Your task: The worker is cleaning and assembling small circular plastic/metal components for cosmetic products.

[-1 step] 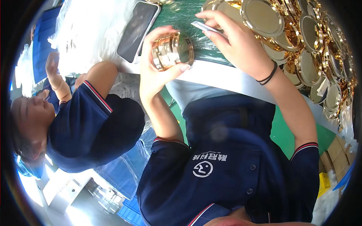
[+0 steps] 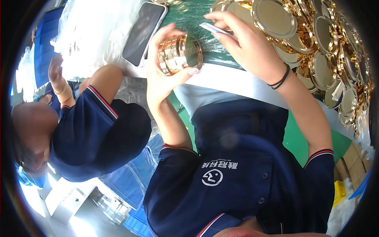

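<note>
My left hand (image 2: 162,81) is wrapped round a short, shiny gold cylinder with ridged rims (image 2: 173,55), thumb on the near side and fingers on the far side. Its dark, mirror-like round end is turned to the right. I cannot tell whether it is one part or several stacked. Between the thumb and fingers of my right hand (image 2: 254,49) is a slim, flat, grey-white piece (image 2: 213,29) whose tip points left toward the cylinder. The two hands are apart, over the near edge of the green work surface (image 2: 215,47), which has clear film on it.
Many gold-rimmed round discs (image 2: 274,17) are heaped at the right. A phone (image 2: 144,33) lies left of my left hand, beside a pile of clear plastic bags (image 2: 94,35). Another person (image 2: 94,134) works close at my left. The table's white edge (image 2: 233,81) runs in front of me.
A finger of my left hand has lifted a little off the gold cylinder, which has shifted very slightly. The person at my left has moved their head; my right hand stays put.
</note>
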`<state>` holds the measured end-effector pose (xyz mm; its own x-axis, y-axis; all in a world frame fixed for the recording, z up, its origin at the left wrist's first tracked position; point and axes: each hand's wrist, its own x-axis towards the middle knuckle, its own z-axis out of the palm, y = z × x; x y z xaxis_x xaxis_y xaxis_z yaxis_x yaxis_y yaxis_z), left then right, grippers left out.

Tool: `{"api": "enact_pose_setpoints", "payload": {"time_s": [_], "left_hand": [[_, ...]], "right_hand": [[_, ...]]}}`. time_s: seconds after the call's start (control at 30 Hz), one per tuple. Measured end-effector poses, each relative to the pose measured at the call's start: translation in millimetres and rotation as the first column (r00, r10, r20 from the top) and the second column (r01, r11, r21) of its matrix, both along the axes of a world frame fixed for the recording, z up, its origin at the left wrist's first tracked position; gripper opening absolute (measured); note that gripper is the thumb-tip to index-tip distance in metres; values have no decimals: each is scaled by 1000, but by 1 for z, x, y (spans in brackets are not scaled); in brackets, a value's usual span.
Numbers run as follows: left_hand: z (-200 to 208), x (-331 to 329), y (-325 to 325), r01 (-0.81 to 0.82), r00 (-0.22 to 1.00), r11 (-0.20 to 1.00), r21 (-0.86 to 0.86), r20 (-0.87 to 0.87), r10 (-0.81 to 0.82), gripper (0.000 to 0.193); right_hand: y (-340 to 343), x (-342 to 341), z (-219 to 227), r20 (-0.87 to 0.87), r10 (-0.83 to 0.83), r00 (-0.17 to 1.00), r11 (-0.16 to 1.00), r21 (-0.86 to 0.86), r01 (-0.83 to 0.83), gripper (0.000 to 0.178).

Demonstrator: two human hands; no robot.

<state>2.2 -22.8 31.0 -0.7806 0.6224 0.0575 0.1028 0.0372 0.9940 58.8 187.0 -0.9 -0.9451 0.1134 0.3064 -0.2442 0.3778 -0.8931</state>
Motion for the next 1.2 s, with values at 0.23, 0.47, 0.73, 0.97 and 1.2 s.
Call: {"api": "enact_pose_setpoints", "payload": {"time_s": [0.23, 0.47, 0.73, 0.97, 1.2], "left_hand": [[-1, -9, 7, 92, 988, 995, -40, -117, -96, 70], [-4, -4, 10, -16, 995, 1000, 13, -103, 18, 73], [-19, -13, 6, -59, 935, 997, 52, -348, 73, 72], [-21, -10, 4, -15, 969, 982, 186, -241, 61, 65], [-15, -4, 8, -101, 978, 981, 165, -167, 129, 63]], "right_hand": [[-1, -1, 1, -42, -11, 999, 1000, -7, 10, 29], [0, 1, 3, -14, -4, 1000, 1000, 7, 4, 30], [0, 2, 2, -24, 35, 999, 994, 103, -32, 23], [2, 5, 7, 61, 120, 991, 968, 213, -131, 19], [1, 4, 5, 29, 101, 994, 969, 225, -105, 19]]}}
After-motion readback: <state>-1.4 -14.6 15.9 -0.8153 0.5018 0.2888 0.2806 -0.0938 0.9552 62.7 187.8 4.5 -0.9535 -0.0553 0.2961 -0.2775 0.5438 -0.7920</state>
